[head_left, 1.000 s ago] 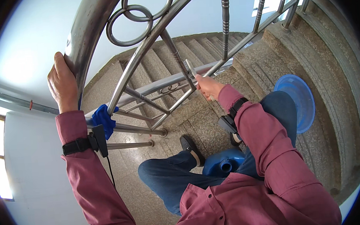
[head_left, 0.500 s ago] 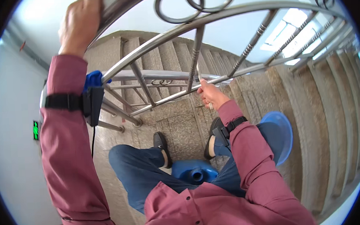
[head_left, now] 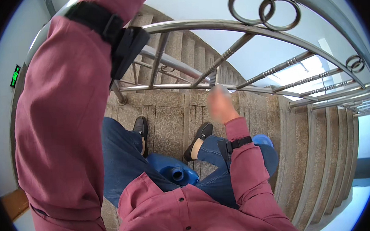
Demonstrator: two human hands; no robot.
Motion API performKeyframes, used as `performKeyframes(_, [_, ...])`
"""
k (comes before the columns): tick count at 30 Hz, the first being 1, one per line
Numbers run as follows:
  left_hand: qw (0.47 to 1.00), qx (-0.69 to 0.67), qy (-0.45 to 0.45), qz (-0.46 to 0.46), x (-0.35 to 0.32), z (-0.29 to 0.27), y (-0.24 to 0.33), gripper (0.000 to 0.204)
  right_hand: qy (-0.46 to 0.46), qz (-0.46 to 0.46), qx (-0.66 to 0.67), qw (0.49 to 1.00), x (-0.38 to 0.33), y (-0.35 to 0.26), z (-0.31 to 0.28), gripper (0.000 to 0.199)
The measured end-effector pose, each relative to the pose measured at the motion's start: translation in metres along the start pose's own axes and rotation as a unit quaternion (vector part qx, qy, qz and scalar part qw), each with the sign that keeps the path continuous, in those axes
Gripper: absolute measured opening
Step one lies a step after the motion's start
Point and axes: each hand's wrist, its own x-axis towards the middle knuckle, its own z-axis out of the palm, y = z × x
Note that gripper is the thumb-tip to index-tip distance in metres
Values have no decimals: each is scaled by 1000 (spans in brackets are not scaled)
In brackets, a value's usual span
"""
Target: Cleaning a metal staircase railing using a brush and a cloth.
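My right hand (head_left: 221, 104) is at the lower rail of a stainless steel stair railing (head_left: 205, 24), its fingers closed and blurred. From its top sticks out a small brush (head_left: 213, 77) with dark bristles, close against the rail and a ringed baluster. My left forearm (head_left: 62, 114) reaches up across the left side and passes out at the upper edge. The left hand itself lies outside the picture. Between my legs stands a blue plastic jug (head_left: 166, 163) with its round mouth uncapped.
A blue basin (head_left: 264, 140) is partly hidden beyond my right knee. Stone steps (head_left: 308, 150) run along the right, and another flight (head_left: 189, 51) lies behind the railing. A green lit sign (head_left: 15, 76) hangs on the left wall. Two linked steel rings (head_left: 267, 9) decorate the railing.
The view has swung, so the railing sits further right. My left hand, earlier on the handrail, has left the picture at the top. The right hand stays at the lower rail with the brush.
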Motion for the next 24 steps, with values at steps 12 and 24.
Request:
performKeyframes(12, [990,-56,-89,-97,-7,-37,13,31,26,-1,48,998,3,-10,20,49])
performKeyframes(24, [946,-202,-94,-237,-7,-42,13,59,50,-49,125,990,5,-7,48,48])
